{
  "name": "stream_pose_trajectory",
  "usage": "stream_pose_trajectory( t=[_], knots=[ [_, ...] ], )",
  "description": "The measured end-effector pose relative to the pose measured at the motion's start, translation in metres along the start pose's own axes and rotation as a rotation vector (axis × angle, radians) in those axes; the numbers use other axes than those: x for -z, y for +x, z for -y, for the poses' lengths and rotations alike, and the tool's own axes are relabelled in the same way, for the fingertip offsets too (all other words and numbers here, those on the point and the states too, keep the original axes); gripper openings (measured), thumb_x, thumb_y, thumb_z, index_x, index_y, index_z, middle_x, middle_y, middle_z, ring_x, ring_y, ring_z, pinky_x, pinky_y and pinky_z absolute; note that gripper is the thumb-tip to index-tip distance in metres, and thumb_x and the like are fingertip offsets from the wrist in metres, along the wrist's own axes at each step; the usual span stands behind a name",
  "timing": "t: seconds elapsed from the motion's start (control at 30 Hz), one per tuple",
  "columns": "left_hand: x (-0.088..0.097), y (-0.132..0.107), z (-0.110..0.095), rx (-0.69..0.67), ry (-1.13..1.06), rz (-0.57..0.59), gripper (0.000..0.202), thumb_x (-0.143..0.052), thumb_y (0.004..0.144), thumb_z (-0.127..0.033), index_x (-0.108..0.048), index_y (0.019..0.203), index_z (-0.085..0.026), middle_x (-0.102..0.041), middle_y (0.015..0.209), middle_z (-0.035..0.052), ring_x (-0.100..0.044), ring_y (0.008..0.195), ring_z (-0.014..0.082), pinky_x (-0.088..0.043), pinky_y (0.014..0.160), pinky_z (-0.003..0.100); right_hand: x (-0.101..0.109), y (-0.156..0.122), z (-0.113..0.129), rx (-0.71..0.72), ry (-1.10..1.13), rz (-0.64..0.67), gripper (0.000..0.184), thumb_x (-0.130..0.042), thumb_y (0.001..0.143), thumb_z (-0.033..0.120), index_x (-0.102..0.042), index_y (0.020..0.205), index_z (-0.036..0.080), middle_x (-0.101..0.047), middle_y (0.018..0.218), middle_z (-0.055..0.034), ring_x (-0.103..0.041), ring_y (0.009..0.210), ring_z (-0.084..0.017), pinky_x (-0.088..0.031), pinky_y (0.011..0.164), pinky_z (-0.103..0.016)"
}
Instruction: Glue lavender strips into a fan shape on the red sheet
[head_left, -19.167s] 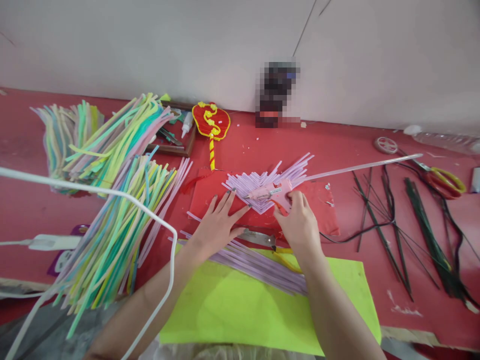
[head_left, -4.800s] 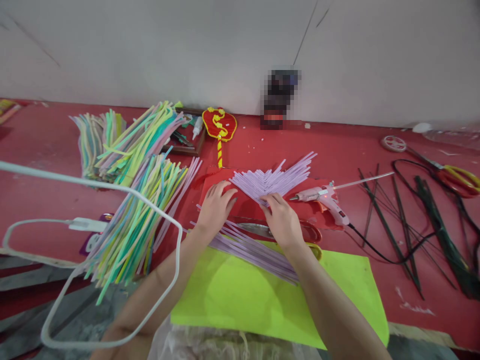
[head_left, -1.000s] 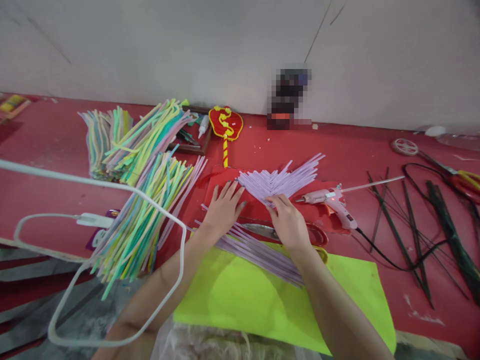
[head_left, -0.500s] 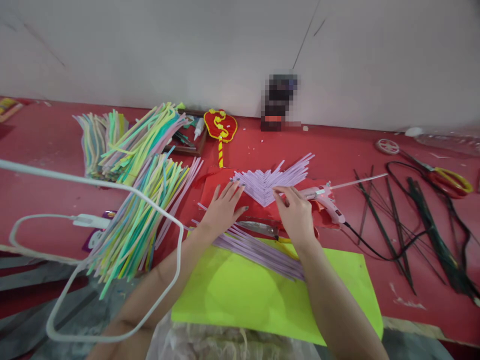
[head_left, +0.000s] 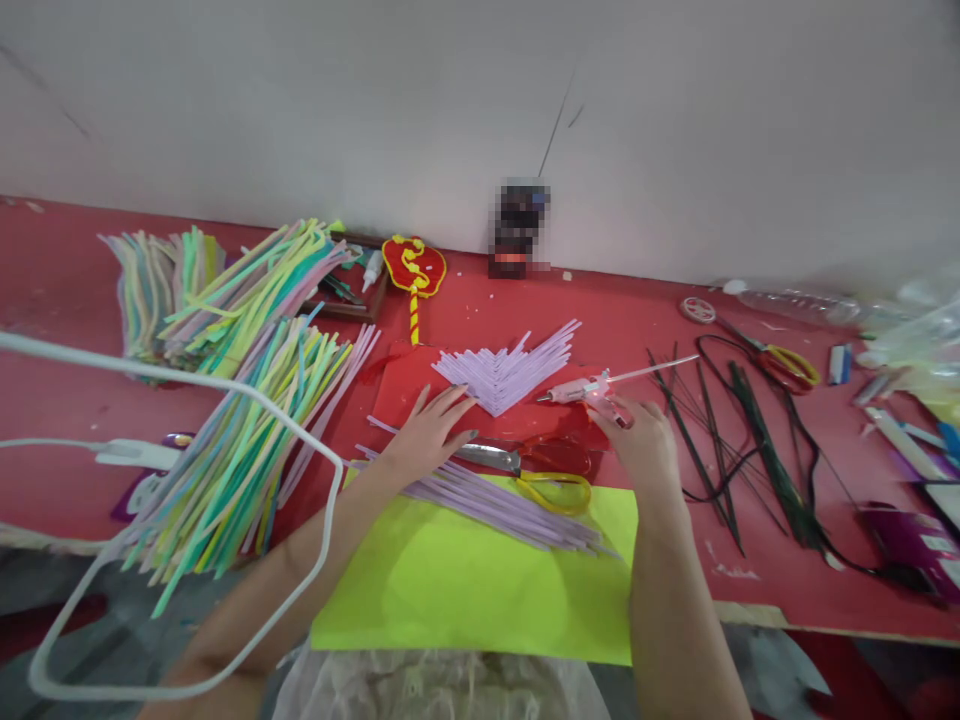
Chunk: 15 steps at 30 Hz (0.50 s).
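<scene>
Lilac pipe cleaners laid in a V pattern lie on a red sheet. Spread and flat, the fingers of my left hand rest at the left edge of this pattern. My right hand is closed around the handle of a pink glue gun, whose nozzle points left towards the pattern; a clear glue stick juts from its back. Between my hands lie scissors with a yellow and a red handle. Loose lilac pipe cleaners sit just below them on a lime-green sheet.
Bundles of pastel pipe cleaners cover the left side, crossed by a white cable. A red and yellow fan-shaped piece lies at the back. Dark green stems and more scissors are on the right.
My right hand has left the lilac pattern and moved right onto the glue gun's handle. My left hand stays beside the pattern. The view has shifted right.
</scene>
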<state>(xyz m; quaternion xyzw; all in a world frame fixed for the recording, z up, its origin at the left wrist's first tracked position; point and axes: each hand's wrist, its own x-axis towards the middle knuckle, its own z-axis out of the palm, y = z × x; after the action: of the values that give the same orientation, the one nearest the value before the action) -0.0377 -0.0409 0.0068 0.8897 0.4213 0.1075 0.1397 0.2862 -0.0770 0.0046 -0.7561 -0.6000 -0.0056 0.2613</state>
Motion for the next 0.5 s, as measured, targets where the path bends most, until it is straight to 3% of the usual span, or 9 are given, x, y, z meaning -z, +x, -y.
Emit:
stream_pose_trajectory(
  t=[0.2, 0.5],
  knots=[
    [0.001, 0.0, 0.007, 0.056, 0.041, -0.068, 0.049, -0.034, 0.097, -0.041, -0.04, 0.141, -0.02, -0.04, 0.148, 0.0107, -0.035, 0.138, 0.0199, -0.021, 0.116, 0.047, -0.01, 0.0, -0.016, 0.042, -0.12, 0.057, 0.051, -0.05, 0.08, 0.057, -0.067, 0.103, 0.016, -0.063, 0.097, -0.0139, -0.054, 0.092, -0.027, -0.039, 0.088, -0.047],
    [-0.001, 0.001, 0.012, 0.072, 0.021, -0.089, 0.047, -0.033, 0.097, -0.04, -0.044, 0.138, -0.019, -0.044, 0.145, 0.0103, -0.038, 0.135, 0.0197, -0.022, 0.116, 0.046, -0.018, 0.006, -0.015, 0.033, -0.048, 0.064, 0.044, -0.058, 0.072, 0.039, -0.063, 0.104, 0.009, -0.061, 0.098, -0.0159, -0.055, 0.089, -0.025, -0.043, 0.087, -0.043]
  ],
)
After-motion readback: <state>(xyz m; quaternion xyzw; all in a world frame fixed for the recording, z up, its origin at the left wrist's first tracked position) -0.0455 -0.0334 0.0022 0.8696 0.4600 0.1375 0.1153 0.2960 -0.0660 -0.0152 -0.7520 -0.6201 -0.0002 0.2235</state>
